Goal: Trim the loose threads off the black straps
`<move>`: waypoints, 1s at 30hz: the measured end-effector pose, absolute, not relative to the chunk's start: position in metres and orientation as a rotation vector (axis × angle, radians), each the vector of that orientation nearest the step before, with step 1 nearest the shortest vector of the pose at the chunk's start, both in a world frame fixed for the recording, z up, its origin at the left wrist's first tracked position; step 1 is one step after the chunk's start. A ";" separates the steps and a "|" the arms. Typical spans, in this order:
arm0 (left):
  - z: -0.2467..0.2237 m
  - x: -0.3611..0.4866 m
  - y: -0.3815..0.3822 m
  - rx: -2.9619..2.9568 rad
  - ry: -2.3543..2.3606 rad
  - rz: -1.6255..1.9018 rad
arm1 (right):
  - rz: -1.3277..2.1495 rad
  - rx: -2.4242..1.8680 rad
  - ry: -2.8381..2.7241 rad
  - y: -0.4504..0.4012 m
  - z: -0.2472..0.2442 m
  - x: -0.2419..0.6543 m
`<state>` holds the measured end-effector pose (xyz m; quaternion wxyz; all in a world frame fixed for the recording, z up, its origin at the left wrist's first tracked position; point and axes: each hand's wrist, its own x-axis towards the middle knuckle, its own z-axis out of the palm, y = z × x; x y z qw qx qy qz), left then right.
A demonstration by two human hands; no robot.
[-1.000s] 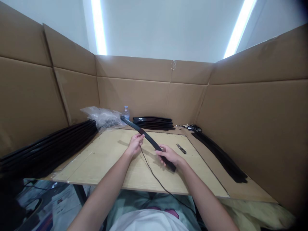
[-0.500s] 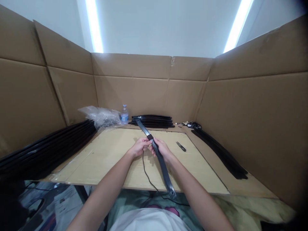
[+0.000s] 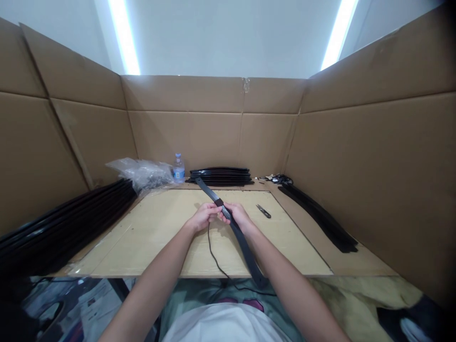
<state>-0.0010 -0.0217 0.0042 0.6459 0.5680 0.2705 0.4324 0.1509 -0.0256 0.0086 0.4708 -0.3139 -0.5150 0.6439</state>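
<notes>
Both hands are closed around the middle of a long, curved black strip point(image 3: 245, 251), held slantwise above the board. Its far end points away to the left and its near end hangs past the board's front edge. My left hand point(image 3: 204, 216) pinches at the strip's left side, beside a dark band point(image 3: 219, 203) wrapped around it. My right hand point(image 3: 238, 214) grips the strip from the right, just below that band. A thin dark cord point(image 3: 213, 256) trails down from near my left fingers to my lap. What the fingertips press on is partly hidden.
Stacks of black strips lie left point(image 3: 71, 218), at the back point(image 3: 221, 176) and right point(image 3: 317, 216). Thread snips point(image 3: 263, 211) rest on the pale board point(image 3: 142, 237). A clear plastic bag point(image 3: 142, 173), a water bottle point(image 3: 178, 170) and small black bits point(image 3: 280, 179) stand behind. Cardboard walls point(image 3: 185, 133) surround the table.
The view has shifted slightly, so the scene sits a little further left. The strip has rolled a bit in my hands, its near end now showing a duller face. Both hands keep their hold.
</notes>
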 end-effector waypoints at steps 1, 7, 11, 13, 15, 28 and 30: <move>0.004 -0.001 -0.022 1.291 0.614 0.986 | 1.561 -0.779 -1.269 -0.026 0.009 0.151; 0.002 0.001 -0.020 1.262 0.619 1.029 | 1.468 -0.847 -1.299 -0.029 0.011 0.153; 0.001 0.002 -0.020 1.233 0.623 1.070 | 1.448 -0.836 -1.304 -0.028 0.009 0.153; 0.001 0.002 -0.020 1.217 0.621 1.091 | 1.454 -0.805 -1.308 -0.027 0.008 0.153; 0.002 0.001 -0.020 1.199 0.617 1.113 | 1.468 -0.768 -1.312 -0.027 0.008 0.152; 0.005 0.000 -0.021 1.093 0.584 1.233 | 1.501 -0.709 -1.315 -0.030 0.009 0.150; 0.007 -0.003 -0.019 1.062 0.572 1.280 | 1.527 -0.726 -1.321 -0.033 0.010 0.150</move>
